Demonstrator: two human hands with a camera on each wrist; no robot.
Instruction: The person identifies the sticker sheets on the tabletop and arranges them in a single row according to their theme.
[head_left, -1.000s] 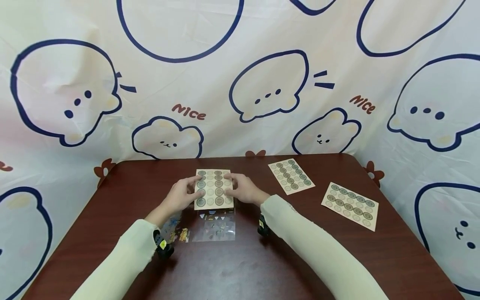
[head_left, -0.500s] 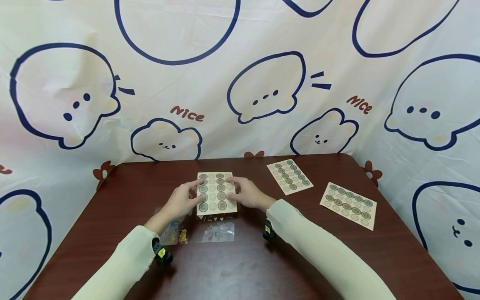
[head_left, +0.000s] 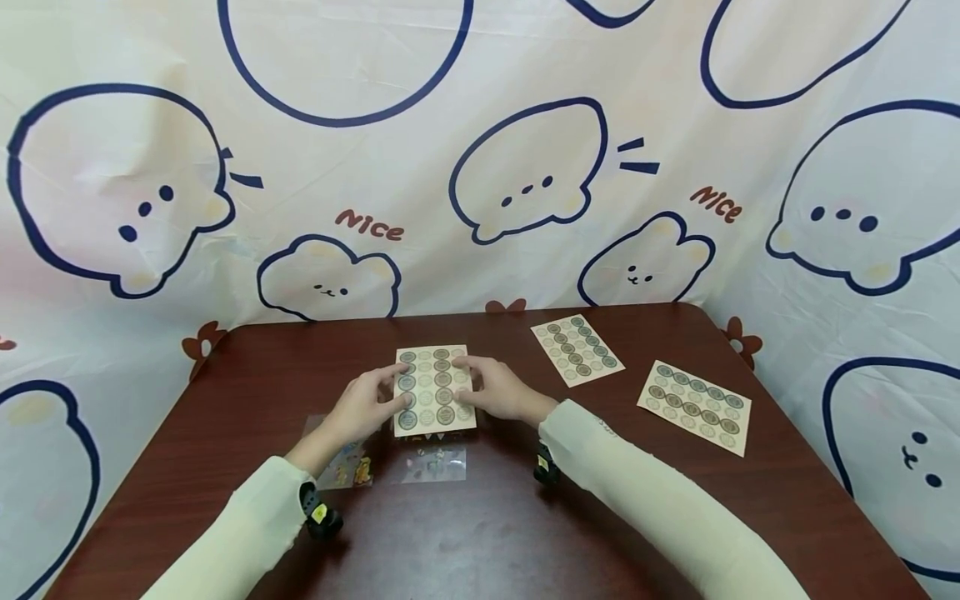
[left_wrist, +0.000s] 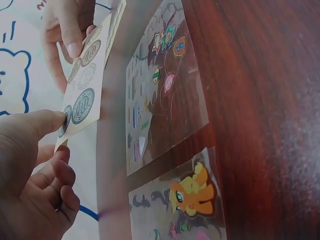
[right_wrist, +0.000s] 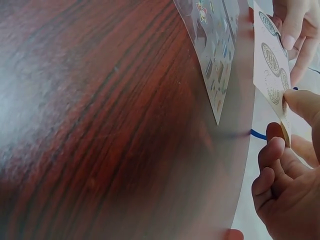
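A cream sheet of round, seal-like stickers point(head_left: 435, 390) is held above the table. My left hand point(head_left: 367, 402) pinches its left edge, thumb on the printed face and fingers curled behind, as the left wrist view shows. At the opposite edge my right hand point(head_left: 497, 387) grips it the same way; in the right wrist view the right thumb point(right_wrist: 302, 104) presses the printed side. Behind the front sheet, the left wrist view shows another cream edge point(left_wrist: 116, 30), so there may be more than one sheet. Beneath lies a clear sheet of small colourful stickers point(head_left: 435, 465), partly hidden.
A second clear sticker sheet with an orange cartoon pony point(left_wrist: 192, 192) lies on the brown table point(head_left: 420, 542), partly behind the left wrist. Two more cream round-sticker sheets, one farther back point(head_left: 577, 350) and one nearer point(head_left: 693, 408), lie to the right. A patterned cloth point(head_left: 435, 275) hangs behind.
Both hands have lifted the cream sheet slightly and brought it a little nearer, covering more of the clear sheet below. In the last half second it has hardly moved. The grips stay the same.
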